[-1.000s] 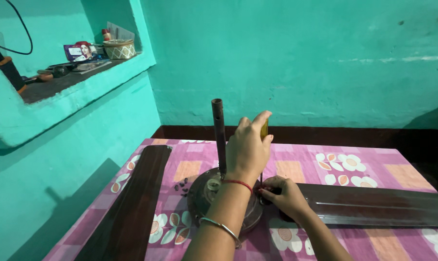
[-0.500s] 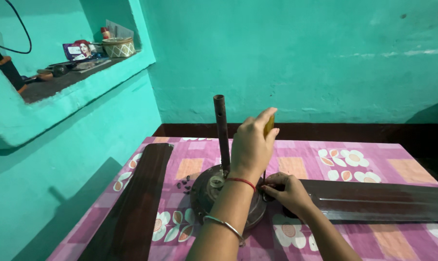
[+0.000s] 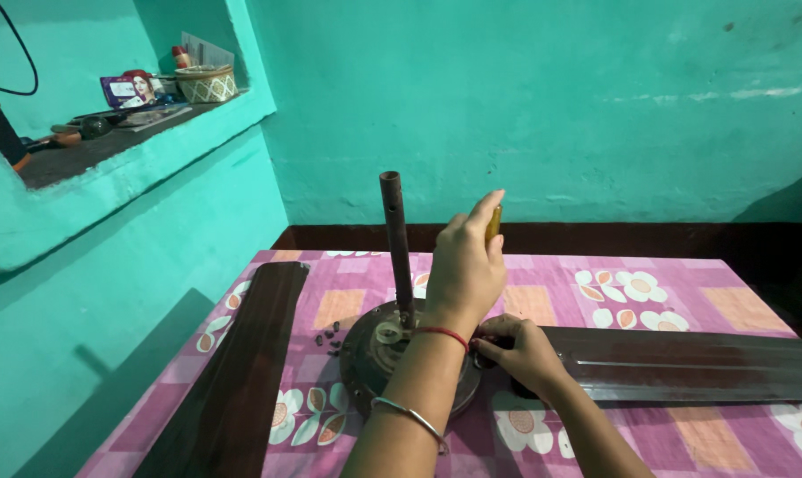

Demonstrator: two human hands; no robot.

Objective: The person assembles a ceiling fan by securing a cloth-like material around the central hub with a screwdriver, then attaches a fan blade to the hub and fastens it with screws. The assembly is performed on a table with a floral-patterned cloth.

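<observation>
The left hand (image 3: 464,270) has stayed clamped on the upright yellow-handled screwdriver (image 3: 493,223) while the right hand (image 3: 516,350) still pinches the fan blade (image 3: 684,365) end against the motor hub (image 3: 374,354).

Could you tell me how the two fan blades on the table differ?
The left blade lies loose, apart from the fan motor, running toward the wall. The right blade lies crosswise, its inner end meeting the motor under the right hand. The left looks matt, the right glossier. Both are long, dark brown and flat on the cloth.
</observation>
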